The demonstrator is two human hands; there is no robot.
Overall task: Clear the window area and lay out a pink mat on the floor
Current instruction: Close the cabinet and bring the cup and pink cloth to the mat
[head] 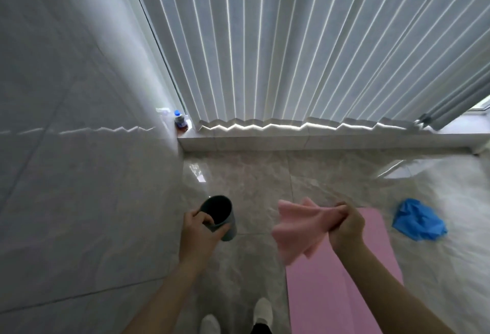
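- Pink mat [342, 288] lies flat on the floor [246, 182] under my right forearm, running from near my feet toward the window sill [318, 141]; its near end runs out of view, so I cannot tell whether it is fully laid out.
- My right hand [344, 225] is closed round one bunched end of a pink cloth [297, 227], which hangs limp and creased from my fist above the mat's left edge.
- My left hand [197, 230] grips a dark cup [220, 217] at its rim, thumb on the outer wall and fingers curled over the lip into the mouth; the cup is held clear of the floor, beside the tiled wall [79, 174].
- I judge the mat light, soft and bendy (foam, by the look of it), likely to cling a little to glossy tile; I would take it by a corner or short edge and drag or flip it, not lift it from the middle, where it would sag.
- The cloth weighs almost nothing, and any pinch holds it.
- Farther out, a small bottle [180, 121] with a blue cap stands in the sill's left corner below the pleated blind [291, 55], and a crumpled blue bag [419, 219] lies on the floor just right of the mat; both look left to clear.
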